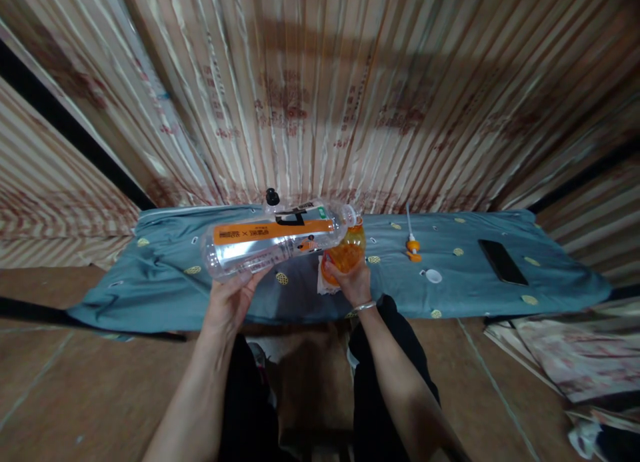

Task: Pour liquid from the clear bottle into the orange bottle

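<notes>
My left hand [235,295] grips a large clear plastic bottle [280,239] with an orange and silver label from below. The bottle lies nearly on its side, its neck pointing right. Its open mouth meets the top of a see-through orange bottle [347,249]; whether the rims touch, I cannot tell. Around that orange bottle my right hand [353,282] is closed, keeping it upright over a pale crumpled cloth or tissue [325,282]. To the right lies an orange pump head [413,247] with a thin tube. A white round cap [433,276] rests nearer the front edge.
A black phone [503,262] lies on the right of the narrow table covered with a teal pineapple-print cloth [160,275]. Behind the large bottle is a small black object [273,197]. Striped curtains [300,82] hang close behind, with dark frame bars [75,129] at the sides.
</notes>
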Demonstrator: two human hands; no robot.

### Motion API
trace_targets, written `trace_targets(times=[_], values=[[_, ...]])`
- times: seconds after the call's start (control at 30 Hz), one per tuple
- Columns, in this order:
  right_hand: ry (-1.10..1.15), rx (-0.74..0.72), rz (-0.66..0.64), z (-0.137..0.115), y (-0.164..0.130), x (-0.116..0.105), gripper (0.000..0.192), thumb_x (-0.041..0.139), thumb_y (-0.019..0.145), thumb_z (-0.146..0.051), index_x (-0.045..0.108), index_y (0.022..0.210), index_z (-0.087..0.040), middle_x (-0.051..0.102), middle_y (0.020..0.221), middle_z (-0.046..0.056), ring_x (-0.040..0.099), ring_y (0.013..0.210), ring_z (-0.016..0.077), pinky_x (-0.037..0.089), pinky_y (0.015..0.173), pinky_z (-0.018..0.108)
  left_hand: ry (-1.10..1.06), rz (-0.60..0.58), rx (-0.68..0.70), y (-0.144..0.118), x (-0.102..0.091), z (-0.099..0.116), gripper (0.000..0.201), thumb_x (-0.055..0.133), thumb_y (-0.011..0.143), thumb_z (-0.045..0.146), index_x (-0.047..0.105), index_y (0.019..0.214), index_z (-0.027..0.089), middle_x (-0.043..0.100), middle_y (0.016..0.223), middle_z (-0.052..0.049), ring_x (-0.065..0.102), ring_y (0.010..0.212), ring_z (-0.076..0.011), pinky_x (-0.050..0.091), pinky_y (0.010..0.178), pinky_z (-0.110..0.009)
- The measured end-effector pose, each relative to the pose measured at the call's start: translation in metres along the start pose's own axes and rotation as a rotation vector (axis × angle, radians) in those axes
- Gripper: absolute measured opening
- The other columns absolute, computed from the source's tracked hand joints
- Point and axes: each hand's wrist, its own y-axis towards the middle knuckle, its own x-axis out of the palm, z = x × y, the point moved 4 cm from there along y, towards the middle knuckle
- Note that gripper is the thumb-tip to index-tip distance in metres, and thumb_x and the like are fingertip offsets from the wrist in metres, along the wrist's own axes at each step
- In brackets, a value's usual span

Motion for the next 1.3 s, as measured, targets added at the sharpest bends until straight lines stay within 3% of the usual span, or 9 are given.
trace_targets(times=[0.2,0.4,0.63,0.83,1.07,1.3], values=[[0.004,-0.018,0.007,0.0026,-0.0001,0.0022,0.075,0.083,0.067,-0.058,0.062,0.125,-0.014,0.081,0.102,0.016,0.079,0.102,0.0380,0.062,0.086,0.048,0.010,-0.009,-0.015,-0.0013,0.0022,0.0018,0.077,0.104,0.051,0.035,0.078,0.124,0.029,0.084,0.115,-0.008,0.075,0.121,-0.0391,0.058,0.110,-0.059],[-0.020,-0.020,0.031,0.0057,-0.0009,0.0041,0.074,0.083,0.066,-0.061,0.063,0.121,-0.015,0.081,0.097,0.016,0.079,0.096,0.0391,0.061,0.082,0.048,-0.003,0.024,-0.022,-0.0018,-0.0005,0.0000,0.075,0.105,0.050,0.034,0.080,0.120,0.029,0.084,0.104,-0.007,0.078,0.115,-0.0372,0.054,0.115,-0.062],[0.009,-0.009,0.011,0.0013,-0.0037,0.0018,0.069,0.082,0.069,-0.058,0.062,0.120,-0.016,0.080,0.096,0.013,0.079,0.100,0.0396,0.060,0.082,0.045,-0.008,-0.005,-0.018,-0.0007,-0.0011,-0.0008,0.080,0.104,0.053,0.035,0.077,0.128,0.030,0.084,0.110,-0.008,0.075,0.121,-0.0401,0.054,0.114,-0.064],[0.033,-0.002,0.001,-0.0026,-0.0049,0.0001,0.070,0.084,0.070,-0.056,0.062,0.122,-0.016,0.080,0.102,0.015,0.079,0.102,0.0393,0.060,0.083,0.044,0.003,0.011,-0.010,-0.0011,-0.0035,-0.0011,0.071,0.104,0.053,0.035,0.080,0.121,0.029,0.084,0.110,-0.008,0.078,0.114,-0.0377,0.059,0.109,-0.059],[0.044,-0.003,0.007,-0.0010,-0.0036,-0.0001,0.076,0.085,0.067,-0.054,0.062,0.127,-0.015,0.081,0.106,0.016,0.080,0.102,0.0395,0.062,0.084,0.046,-0.004,0.028,-0.014,-0.0023,-0.0022,0.0005,0.080,0.105,0.051,0.035,0.079,0.126,0.028,0.085,0.104,-0.007,0.079,0.109,-0.0361,0.061,0.107,-0.056],[0.022,0.006,0.000,0.0043,-0.0021,0.0014,0.074,0.086,0.065,-0.056,0.063,0.123,-0.015,0.081,0.102,0.015,0.079,0.100,0.0387,0.061,0.084,0.046,-0.025,0.003,0.009,-0.0024,0.0029,0.0017,0.073,0.105,0.051,0.034,0.080,0.119,0.025,0.085,0.100,-0.007,0.082,0.100,-0.0334,0.066,0.099,-0.051]])
